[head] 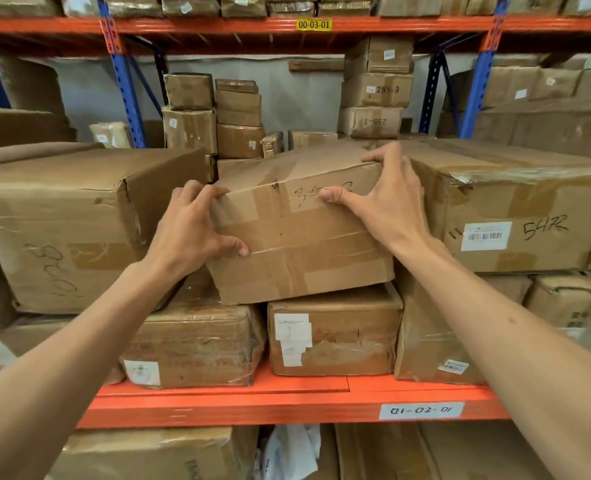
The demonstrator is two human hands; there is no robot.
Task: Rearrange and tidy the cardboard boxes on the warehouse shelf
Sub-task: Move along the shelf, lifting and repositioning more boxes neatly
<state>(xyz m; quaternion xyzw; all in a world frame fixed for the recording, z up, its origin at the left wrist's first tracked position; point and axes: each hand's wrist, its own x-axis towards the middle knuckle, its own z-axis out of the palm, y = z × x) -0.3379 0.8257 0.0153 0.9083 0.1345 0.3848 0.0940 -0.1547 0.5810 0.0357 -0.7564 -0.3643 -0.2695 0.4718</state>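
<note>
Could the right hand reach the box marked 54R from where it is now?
Probably yes. The right hand grips the middle box, and the box marked 54R stands directly beside it with its front face uncovered. The hand must release the middle box first.

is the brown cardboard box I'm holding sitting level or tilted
Tilted. The taped brown cardboard box slants, its bottom edge dropping leftward across two lower boxes; left hand and right hand grip its top corners.

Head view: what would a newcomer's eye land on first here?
Two bare arms reach in, the left hand and right hand gripping a tilted cardboard box at centre, resting on the lower boxes. Next, the bright orange shelf beam below with its handwritten label, and the larger box marked 54R to the right.
</note>
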